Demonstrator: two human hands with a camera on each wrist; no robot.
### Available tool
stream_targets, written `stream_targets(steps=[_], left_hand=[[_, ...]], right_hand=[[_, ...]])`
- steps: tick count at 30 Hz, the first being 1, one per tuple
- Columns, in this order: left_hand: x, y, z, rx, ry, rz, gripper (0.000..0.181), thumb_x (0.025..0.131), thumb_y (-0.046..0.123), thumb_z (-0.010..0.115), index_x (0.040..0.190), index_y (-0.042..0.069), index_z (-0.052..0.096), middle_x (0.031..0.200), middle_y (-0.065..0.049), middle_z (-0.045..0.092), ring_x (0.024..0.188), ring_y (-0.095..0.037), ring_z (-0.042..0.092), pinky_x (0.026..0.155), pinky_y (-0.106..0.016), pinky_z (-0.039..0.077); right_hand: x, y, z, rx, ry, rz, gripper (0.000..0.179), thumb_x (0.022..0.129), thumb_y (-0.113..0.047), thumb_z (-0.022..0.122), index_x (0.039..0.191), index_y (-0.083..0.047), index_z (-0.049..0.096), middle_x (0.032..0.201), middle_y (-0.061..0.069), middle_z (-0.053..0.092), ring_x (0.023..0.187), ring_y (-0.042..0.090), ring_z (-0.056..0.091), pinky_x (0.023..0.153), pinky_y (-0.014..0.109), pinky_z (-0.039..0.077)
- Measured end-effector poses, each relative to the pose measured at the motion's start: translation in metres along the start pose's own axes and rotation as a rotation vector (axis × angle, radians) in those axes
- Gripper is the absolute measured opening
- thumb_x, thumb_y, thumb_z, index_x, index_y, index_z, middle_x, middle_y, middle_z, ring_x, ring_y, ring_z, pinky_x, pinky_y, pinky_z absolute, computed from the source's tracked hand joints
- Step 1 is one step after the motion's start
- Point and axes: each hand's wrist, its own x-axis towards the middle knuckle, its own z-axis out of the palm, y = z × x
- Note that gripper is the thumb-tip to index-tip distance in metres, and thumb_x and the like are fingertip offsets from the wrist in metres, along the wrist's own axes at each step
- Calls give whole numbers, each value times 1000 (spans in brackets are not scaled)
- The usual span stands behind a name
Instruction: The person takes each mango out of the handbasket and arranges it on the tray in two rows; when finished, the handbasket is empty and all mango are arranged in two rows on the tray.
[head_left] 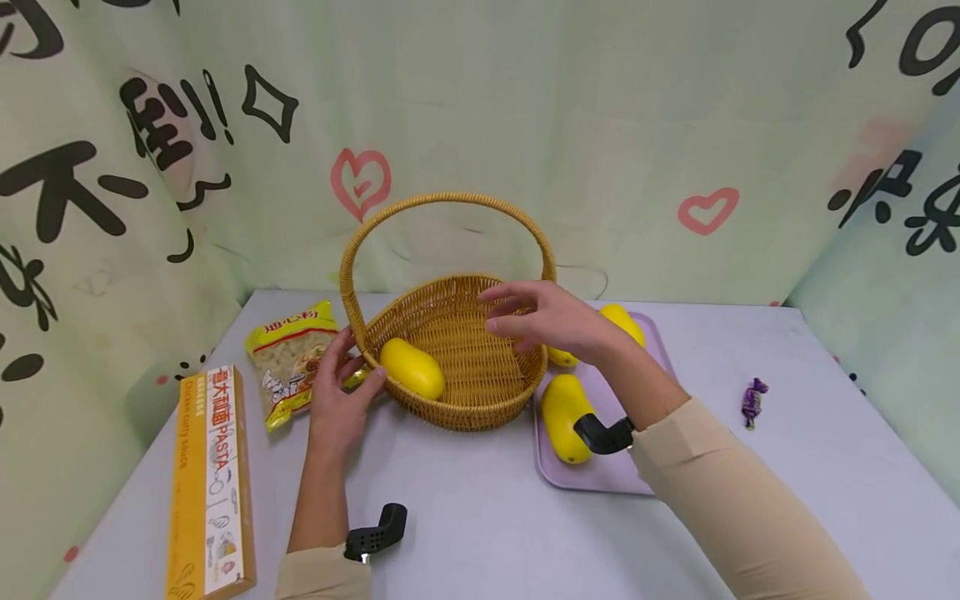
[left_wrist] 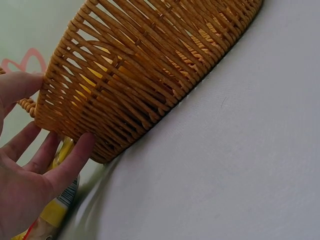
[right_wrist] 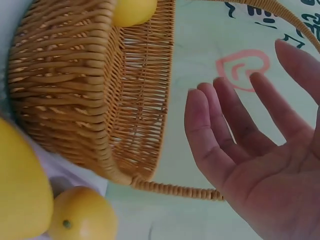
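Note:
A wicker basket (head_left: 468, 354) with a tall arched handle stands mid-table. Inside, at its left, lies a yellow mango (head_left: 412, 368). My left hand (head_left: 343, 398) holds the basket's left rim. In the left wrist view its thumb is at the rim and the fingers (left_wrist: 75, 157) lie against the woven outside. Over the basket's right side hovers my right hand (head_left: 558, 317), its fingers loosely bent with nothing in them; the right wrist view shows the bare palm (right_wrist: 270, 175). More mangoes, one of them in front (head_left: 566, 417), lie on a lilac tray (head_left: 600, 392), partly hidden by the right arm.
Left of the basket lies a yellow pasta bag (head_left: 292, 358), close to my left hand. A long pasta box (head_left: 210, 483) lies along the table's left side. At the right is a purple wrapped candy (head_left: 753, 403). A printed curtain (head_left: 600, 150) hangs behind the table.

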Motion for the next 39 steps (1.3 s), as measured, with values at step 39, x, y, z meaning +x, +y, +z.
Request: stream_targets(steps=[39], left_hand=[[2,-5,2,-7,18,11,69,99,14,70,158,35,39,161,6,41,143,-21,46,112,-43,50]], right_hand=[[112,-8,60,-102,-446,222,70,92,-13,78,154,-26,49,154,17,48,133,33,55,96,54,59]])
